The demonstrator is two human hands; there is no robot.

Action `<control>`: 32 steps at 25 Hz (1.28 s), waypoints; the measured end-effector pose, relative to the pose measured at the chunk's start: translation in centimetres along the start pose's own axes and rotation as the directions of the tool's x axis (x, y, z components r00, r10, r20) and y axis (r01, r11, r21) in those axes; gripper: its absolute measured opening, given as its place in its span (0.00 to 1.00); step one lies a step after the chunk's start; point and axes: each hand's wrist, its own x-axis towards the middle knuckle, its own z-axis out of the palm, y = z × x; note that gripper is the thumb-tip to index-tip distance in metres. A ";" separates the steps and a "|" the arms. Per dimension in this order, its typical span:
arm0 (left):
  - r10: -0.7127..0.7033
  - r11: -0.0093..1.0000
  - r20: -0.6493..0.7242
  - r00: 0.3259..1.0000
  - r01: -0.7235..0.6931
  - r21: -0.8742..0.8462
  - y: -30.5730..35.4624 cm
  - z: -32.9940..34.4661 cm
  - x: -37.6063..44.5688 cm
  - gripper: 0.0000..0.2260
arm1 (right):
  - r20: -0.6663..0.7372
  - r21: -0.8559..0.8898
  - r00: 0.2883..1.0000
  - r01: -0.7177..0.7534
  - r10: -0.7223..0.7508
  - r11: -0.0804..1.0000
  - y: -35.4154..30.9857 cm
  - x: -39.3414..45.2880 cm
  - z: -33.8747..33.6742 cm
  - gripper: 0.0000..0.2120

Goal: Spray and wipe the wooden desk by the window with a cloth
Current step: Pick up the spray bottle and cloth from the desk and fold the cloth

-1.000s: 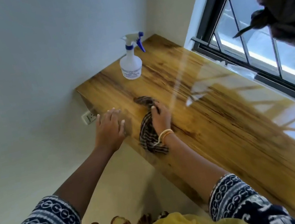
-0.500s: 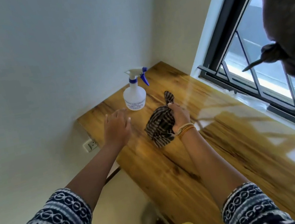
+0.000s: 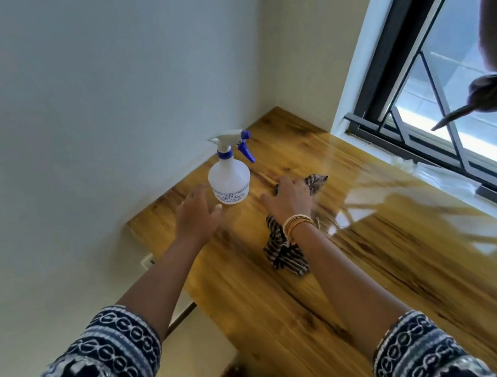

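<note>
Fingers of your right hand [image 3: 288, 196] press the striped cloth [image 3: 283, 253] flat at mid-frame on the wooden desk [image 3: 386, 263]; your left hand [image 3: 196, 217] hovers relaxed, probably just short of the spray bottle [image 3: 229, 180]. Keep strokes overlapping, following the grain.

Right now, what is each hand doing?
Left hand: open, fingers spread, holding nothing, beside the spray bottle.
Right hand: open, pressing the striped cloth flat on the desk.
</note>
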 end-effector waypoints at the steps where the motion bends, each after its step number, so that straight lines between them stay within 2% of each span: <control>1: -0.008 1.000 0.016 1.000 0.009 -0.022 -0.2 0.0 0.5 0.28 | 0.005 0.077 0.999 0.033 -0.033 0.997 -0.9 0.0 1.0 0.28; 5: 0.012 0.997 0.065 0.998 -0.007 -0.078 -0.7 -0.1 2.2 0.29 | 0.002 0.182 0.986 0.162 -0.165 0.970 -5.2 0.7 3.2 0.32; 7: 0.063 0.994 0.098 0.993 -0.054 -0.095 -1.2 -0.6 3.2 0.28 | -0.018 0.280 0.984 0.177 -0.179 0.944 -7.4 1.3 3.3 0.26; 9: 0.101 0.992 0.123 0.987 -0.090 -0.093 -2.4 -1.3 4.0 0.28 | -0.014 0.372 0.987 0.152 -0.158 0.916 -9.0 1.6 3.5 0.16; 10: 0.115 0.991 0.134 0.984 -0.105 -0.077 -3.0 -1.7 4.4 0.28 | -0.018 0.393 0.991 0.132 -0.136 0.910 -9.4 1.6 3.5 0.13; 13: 0.161 0.986 0.142 0.977 -0.166 0.018 -5.2 -2.6 5.0 0.26 | -0.090 0.508 0.993 0.113 -0.077 0.854 -9.4 0.6 2.7 0.14; 17: 0.310 0.929 0.047 0.949 -0.313 0.199 -7.2 -3.3 3.2 0.23 | -0.195 0.612 0.981 0.139 -0.022 0.778 -7.9 -2.4 0.3 0.15; 20: 0.422 0.862 0.004 0.907 -0.402 0.310 -7.3 -2.8 -0.1 0.23 | -0.242 0.613 0.970 0.151 0.003 0.776 -5.7 -5.2 -1.4 0.14; 24: 0.481 0.803 0.037 0.876 -0.457 0.382 -6.1 -1.4 -7.7 0.26 | -0.298 0.599 0.954 0.165 0.027 0.783 -1.4 -11.4 -3.2 0.12; 29: 0.571 0.671 0.162 0.805 -0.571 0.472 -4.9 1.9 -20.9 0.28 | -0.343 0.600 0.936 0.150 0.083 0.786 5.5 -21.5 -4.6 0.10; 32: 0.534 0.677 0.235 0.812 -0.578 0.455 -4.5 3.5 -27.8 0.30 | -0.330 0.624 0.930 0.084 0.164 0.777 9.3 -27.2 -5.2 0.10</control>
